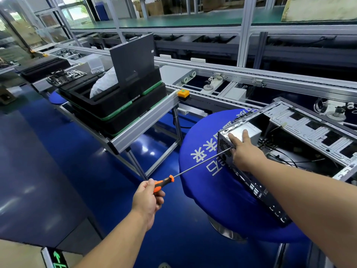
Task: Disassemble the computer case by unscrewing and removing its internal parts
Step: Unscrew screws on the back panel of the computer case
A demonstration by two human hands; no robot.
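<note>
An open computer case lies on its side on a round table with a blue cloth. A silver power supply sits in the case's near left corner, with black cables behind it. My left hand grips the orange and black handle of a long screwdriver. Its thin shaft reaches up and right to the case's perforated rear panel. My right hand rests on that corner, index finger and thumb stretched over the power supply, other fingers by the screwdriver tip.
Left of the table, a metal-framed stand carries stacked black trays, a dark case panel standing upright and a white bag. A circuit board lies further left. A conveyor line runs behind. The floor is blue.
</note>
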